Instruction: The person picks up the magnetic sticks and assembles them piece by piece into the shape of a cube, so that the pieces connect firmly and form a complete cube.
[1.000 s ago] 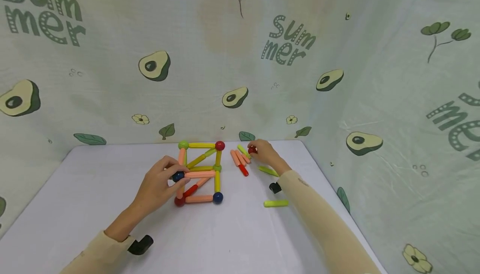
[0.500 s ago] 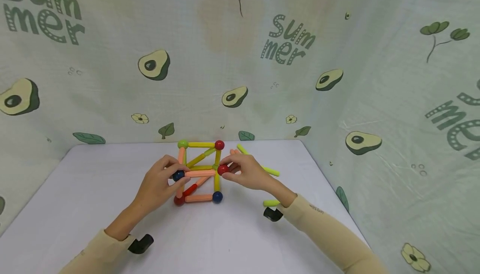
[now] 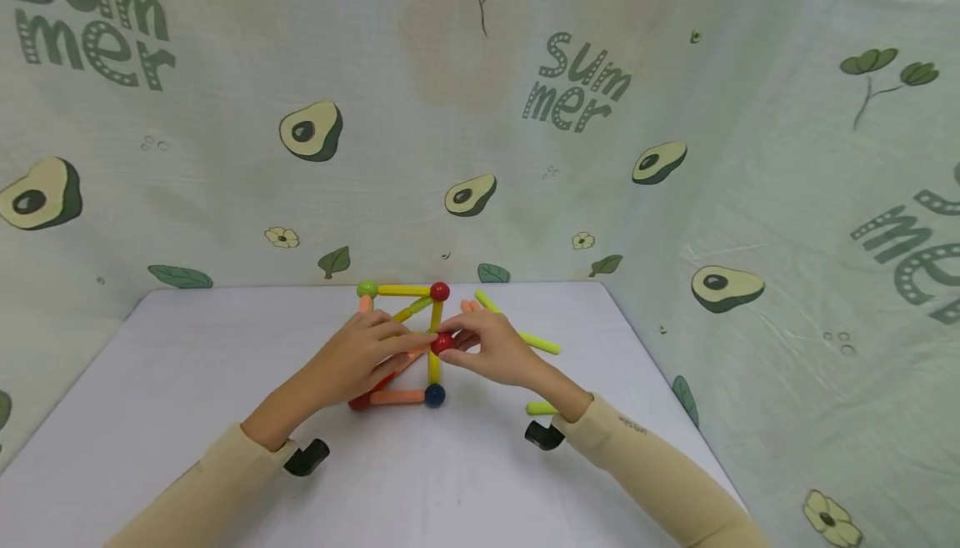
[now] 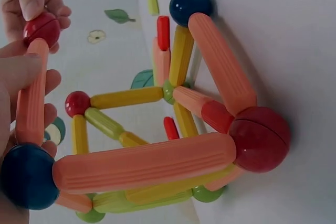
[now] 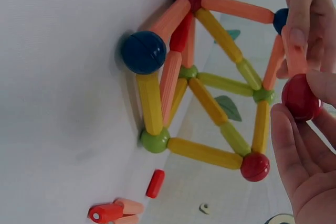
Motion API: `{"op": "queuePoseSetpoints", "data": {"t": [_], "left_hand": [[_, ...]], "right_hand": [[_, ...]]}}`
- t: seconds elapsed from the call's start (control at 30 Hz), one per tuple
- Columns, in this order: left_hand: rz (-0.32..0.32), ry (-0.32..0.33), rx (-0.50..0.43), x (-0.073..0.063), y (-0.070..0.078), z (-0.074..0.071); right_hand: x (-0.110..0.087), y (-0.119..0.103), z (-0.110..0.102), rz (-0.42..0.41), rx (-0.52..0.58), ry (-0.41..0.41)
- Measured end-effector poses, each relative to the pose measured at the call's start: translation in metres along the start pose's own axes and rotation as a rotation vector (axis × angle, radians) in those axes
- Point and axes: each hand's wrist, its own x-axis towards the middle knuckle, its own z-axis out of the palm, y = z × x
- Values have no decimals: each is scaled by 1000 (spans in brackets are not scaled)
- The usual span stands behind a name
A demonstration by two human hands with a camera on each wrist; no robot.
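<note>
My right hand (image 3: 491, 349) pinches a red ball (image 5: 300, 98) between thumb and fingertips, at the upper near right of a box-like frame of magnetic sticks and balls. My left hand (image 3: 367, 356) holds a pink stick (image 4: 32, 98) with its fingers along it. One end of this stick meets the red ball, the other a dark blue ball (image 4: 29, 177) beside the left palm. From that blue ball another pink stick (image 4: 147, 163) leads down to a large red ball (image 4: 261, 139) on the table. The left hand covers part of the frame in the head view.
Yellow-green sticks (image 3: 540, 343) lie right of the frame, one partly under the right sleeve (image 3: 637, 456). Red and pink sticks (image 5: 113, 212) lie beyond it, with a short red piece (image 5: 155, 183) nearby. A patterned cloth (image 3: 390, 223) hangs behind the table.
My right hand has brought the red ball left from the loose sticks to the frame. My left hand has shifted right, from the blue ball onto the pink stick.
</note>
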Motion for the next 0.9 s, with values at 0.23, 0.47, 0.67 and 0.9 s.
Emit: {"op": "queuePoseSetpoints", "data": {"t": [0.23, 0.47, 0.67, 0.9], "left_hand": [[71, -2, 4, 6, 0, 1], [69, -5, 16, 6, -1, -1], [97, 12, 24, 4, -4, 1], [61, -15, -13, 5, -2, 0]], "right_hand": [[-5, 12, -18, 75, -91, -42], [-25, 84, -47, 336, -458, -50], [-43, 125, -51, 552, -576, -100], [-45, 111, -45, 512, -518, -87]]}}
